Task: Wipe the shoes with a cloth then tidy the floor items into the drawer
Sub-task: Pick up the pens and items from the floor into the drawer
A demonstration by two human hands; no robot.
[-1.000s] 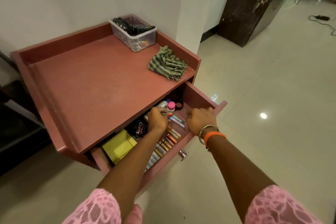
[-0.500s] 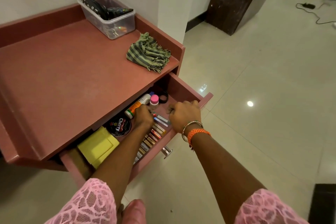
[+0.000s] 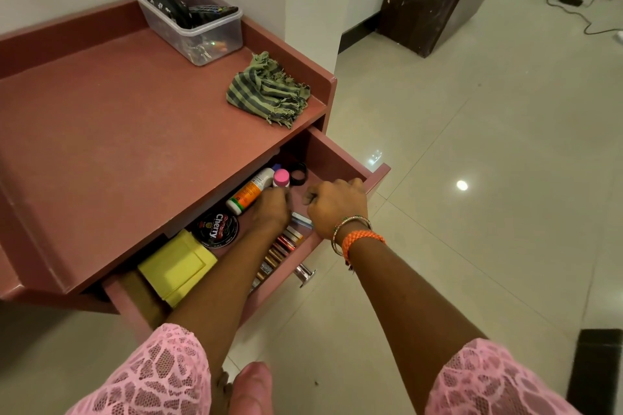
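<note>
Your cloth (image 3: 268, 91) lies on the counter (image 3: 118, 131); both hands, left (image 3: 271, 209) and right (image 3: 337, 205), curl inside the open drawer (image 3: 340, 158), grip unclear. Tidying looks nearly finished.

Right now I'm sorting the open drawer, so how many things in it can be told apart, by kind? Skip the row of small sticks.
Bottles: 2
Polish tin: 1
Yellow box: 1
Black ring: 1
Total: 5

Both hands (image 3: 271, 209) (image 3: 337, 205) inside open drawer (image 3: 340, 158), striped cloth (image 3: 268, 91) on tabletop (image 3: 118, 118)
</note>
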